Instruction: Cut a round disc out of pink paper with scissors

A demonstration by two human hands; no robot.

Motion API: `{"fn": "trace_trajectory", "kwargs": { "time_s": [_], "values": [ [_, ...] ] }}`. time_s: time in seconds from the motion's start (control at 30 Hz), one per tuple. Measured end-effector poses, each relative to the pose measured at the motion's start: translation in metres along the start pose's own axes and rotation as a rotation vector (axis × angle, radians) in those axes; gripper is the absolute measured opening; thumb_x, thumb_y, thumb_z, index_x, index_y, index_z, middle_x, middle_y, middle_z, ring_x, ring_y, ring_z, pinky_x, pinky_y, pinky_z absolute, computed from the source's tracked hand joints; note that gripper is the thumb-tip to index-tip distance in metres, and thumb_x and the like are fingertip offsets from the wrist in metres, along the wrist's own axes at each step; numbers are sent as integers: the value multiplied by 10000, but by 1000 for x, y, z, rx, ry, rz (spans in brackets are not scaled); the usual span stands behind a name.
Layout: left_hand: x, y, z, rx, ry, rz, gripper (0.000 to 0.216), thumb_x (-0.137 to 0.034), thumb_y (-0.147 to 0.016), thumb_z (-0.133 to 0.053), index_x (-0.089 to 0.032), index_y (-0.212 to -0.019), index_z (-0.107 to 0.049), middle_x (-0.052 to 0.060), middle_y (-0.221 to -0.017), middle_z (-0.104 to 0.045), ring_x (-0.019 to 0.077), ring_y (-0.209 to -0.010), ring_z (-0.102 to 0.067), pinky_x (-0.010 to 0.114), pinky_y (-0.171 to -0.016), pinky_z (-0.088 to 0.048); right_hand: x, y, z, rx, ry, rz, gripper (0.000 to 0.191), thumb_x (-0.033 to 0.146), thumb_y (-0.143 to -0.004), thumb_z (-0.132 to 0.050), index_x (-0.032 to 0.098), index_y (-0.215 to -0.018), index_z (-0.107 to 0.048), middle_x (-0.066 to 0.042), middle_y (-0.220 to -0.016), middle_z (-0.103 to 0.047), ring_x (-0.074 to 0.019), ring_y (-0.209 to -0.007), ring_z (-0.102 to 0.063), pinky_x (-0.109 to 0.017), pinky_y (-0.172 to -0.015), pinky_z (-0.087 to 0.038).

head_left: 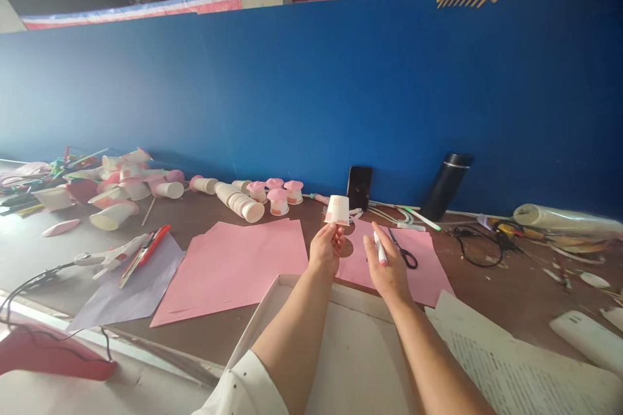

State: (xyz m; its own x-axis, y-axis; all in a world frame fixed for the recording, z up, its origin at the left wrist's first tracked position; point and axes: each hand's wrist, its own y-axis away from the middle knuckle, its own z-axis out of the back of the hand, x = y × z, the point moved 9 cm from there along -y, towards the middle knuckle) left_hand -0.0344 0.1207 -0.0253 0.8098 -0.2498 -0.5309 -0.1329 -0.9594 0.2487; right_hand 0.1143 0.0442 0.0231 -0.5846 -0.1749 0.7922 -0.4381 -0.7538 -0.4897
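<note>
My left hand [327,249] grips a white paper cup [337,209] upside down by its rim. Pink window and door shapes show on the cup's side. My right hand [389,271] is closed around a white marker [379,249] with a pinkish end. Beneath both hands lies pink paper [428,259] with round holes cut from it. Scissors [407,258] with black handles rest on that paper, just right of the marker. Several small cup houses [279,202] with pink roofs stand to the left of the held cup.
Stacked paper cups [238,201] lie left of the houses, near pink sheets [233,266]. A red utility knife [146,255] and a glue gun [114,253] are farther left. A phone [360,187] and black bottle [446,187] lean on the blue partition [311,91]. An open white box [360,343] sits below my forearms.
</note>
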Motion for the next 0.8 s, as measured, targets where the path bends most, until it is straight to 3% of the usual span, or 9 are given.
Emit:
{"fn": "trace_trajectory", "kwargs": {
  "time_s": [0.1,0.2,0.27,0.37,0.5,0.6,0.8],
  "values": [
    [8,2,-3,23,23,30,112,-91,-950,-633,-91,-846,-675,42,-696,-647,50,-561,-603,113,-555,-510,-2,0,2,5,-48,-58,637,626,-949,-465,191,-1360,-684,-157,-1392,-689,-330,-1243,-647,-507,-1064,-494],
    [11,3,-4,17,109,66,82,-74,-935,-642,-110,-868,-673,38,-724,-659,59,-594,-636,113,-568,-526,-2,0,10,-58,-124,-92,562,611,-945,-492,209,-1259,-726,-140,-1239,-752,-307,-1092,-699,-461,-951,-546],
    [4,0,-4,16,160,70,90,-78,-947,-626,-110,-877,-674,41,-746,-665,57,-607,-644,111,-580,-529,-5,1,16,-110,-183,-152,506,586,-922,-539,206,-1192,-735,-127,-1112,-772,-275,-938,-720,-404,-815,-570],
    [-24,-6,-1,24,195,-42,80,-93,-952,-632,-110,-890,-680,40,-774,-675,52,-638,-648,106,-601,-522,-10,3,22,-166,-257,-274,457,546,-893,-575,205,-1158,-720,-94,-978,-763,-216,-717,-686,-334,-628,-532],
    [-52,-14,20,-149,91,-184,54,-81,-909,-693,-131,-890,-697,5,-777,-673,26,-594,-599,104,-587,-478,-10,3,26,-175,-266,-343,421,495,-871,-598,208,-1158,-711,-70,-938,-758,-160,-572,-613,-299,-556,-474],
    [-51,-16,33,-269,-20,-181,70,-81,-883,-725,-140,-851,-707,-20,-703,-633,19,-546,-558,109,-573,-457,-8,3,26,-159,-251,-334,425,500,-864,-607,210,-1156,-712,-55,-899,-753,-152,-538,-592,-309,-570,-475],
    [-45,-19,45,-366,12,-139,161,-50,-927,-658,-132,-788,-665,8,-715,-651,22,-539,-583,93,-545,-480,-9,2,21,-108,-205,-301,400,497,-858,-611,210,-1113,-724,-22,-752,-723,-172,-529,-597,-321,-577,-480]
  ]
}}
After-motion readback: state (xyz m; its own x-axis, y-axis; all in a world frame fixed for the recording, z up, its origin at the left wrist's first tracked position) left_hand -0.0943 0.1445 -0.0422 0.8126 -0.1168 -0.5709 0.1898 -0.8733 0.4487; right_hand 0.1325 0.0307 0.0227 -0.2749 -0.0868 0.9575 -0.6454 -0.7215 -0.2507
